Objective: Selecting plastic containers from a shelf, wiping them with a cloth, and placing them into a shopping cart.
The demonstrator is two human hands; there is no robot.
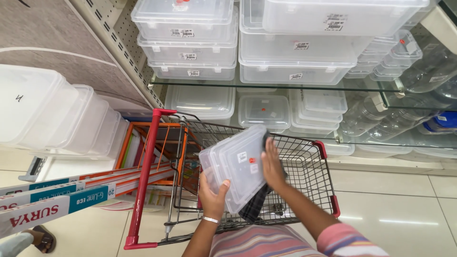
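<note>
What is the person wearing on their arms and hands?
The left hand is bare, with a thin silver bangle on the wrist. The right hand is bare too, and that arm has a short pink striped sleeve near the shoulder. No gloves.

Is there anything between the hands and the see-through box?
Nothing visible. The left hand grips the clear container at its lower edge, and the right hand lies flat on its lid, above the shopping cart.
</note>
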